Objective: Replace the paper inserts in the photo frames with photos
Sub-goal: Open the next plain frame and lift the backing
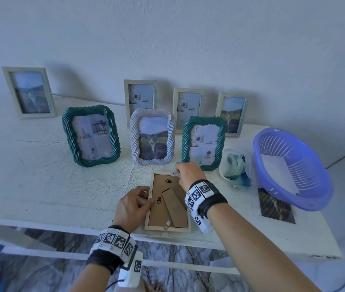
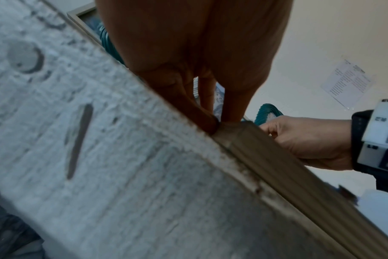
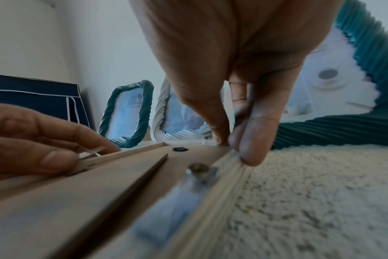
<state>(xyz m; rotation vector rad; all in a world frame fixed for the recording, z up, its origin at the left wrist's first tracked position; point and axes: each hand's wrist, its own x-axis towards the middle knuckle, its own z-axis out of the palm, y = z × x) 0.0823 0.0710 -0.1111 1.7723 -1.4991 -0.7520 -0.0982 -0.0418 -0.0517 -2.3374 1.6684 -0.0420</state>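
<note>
A light wooden photo frame [image 1: 167, 225] lies face down near the table's front edge, its brown backing board [image 1: 159, 216] and folded easel leg [image 1: 174, 207] facing up. My left hand [image 1: 148, 194] grips the frame's left rail, thumb on the backing. My right hand [image 1: 176, 172] pinches the frame's far right corner beside a small metal tab. In the right wrist view the right hand [image 3: 231, 149] has thumb and forefinger on the rim, with a swivel clip [image 3: 197, 170] just before them. The left wrist view shows the left hand [image 2: 217, 121] at the frame's edge [image 2: 299, 184].
Several frames stand behind: two teal [image 1: 91, 135] [image 1: 203, 143], a white one with a cat photo [image 1: 152, 137], and plain ones along the wall. At right are a purple basket [image 1: 314, 186] holding white paper, a loose photo [image 1: 276, 207] and a tub of blue cloth [image 1: 235, 165].
</note>
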